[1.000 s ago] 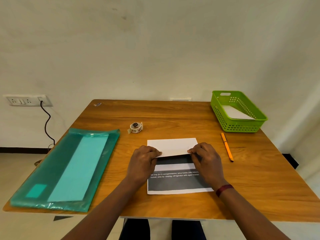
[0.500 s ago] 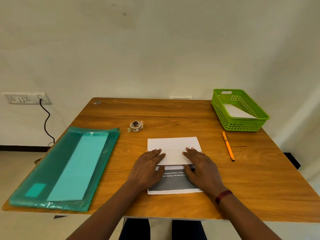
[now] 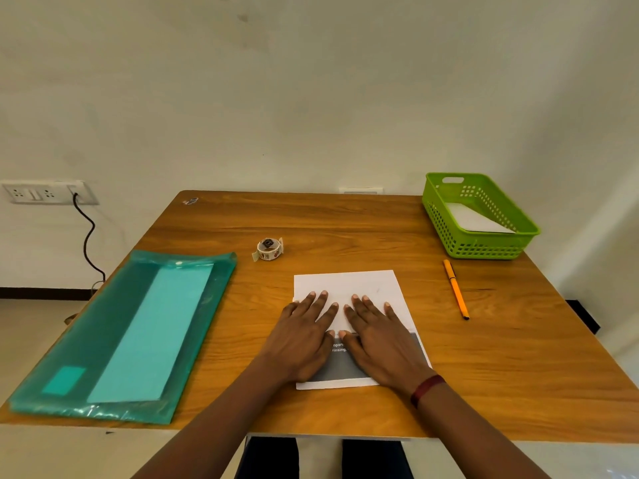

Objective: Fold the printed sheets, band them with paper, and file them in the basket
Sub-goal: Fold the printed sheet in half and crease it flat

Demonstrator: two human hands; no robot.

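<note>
A printed sheet (image 3: pixel 345 283) lies in the middle of the wooden table, its far part folded towards me so the white back faces up; a strip of grey print with white text shows below the fold. My left hand (image 3: pixel 304 337) and my right hand (image 3: pixel 378 338) lie flat side by side on the folded flap, fingers straight, pressing it down. A green plastic basket (image 3: pixel 484 250) stands at the far right corner with a white folded paper inside. A teal plastic folder (image 3: pixel 114 340) holding a lighter teal paper strip lies at the left.
A small roll of patterned tape (image 3: pixel 269 249) sits behind the sheet. An orange pen (image 3: pixel 455 293) lies to the right of the sheet. A wall socket with a black cable (image 3: pixel 86 233) is at the left. The table's near edge is close below my wrists.
The flap that my fingers pinched by its edge now lies flat. Both hands have let go, slid together onto the middle of the flap and press it with straight fingers.
</note>
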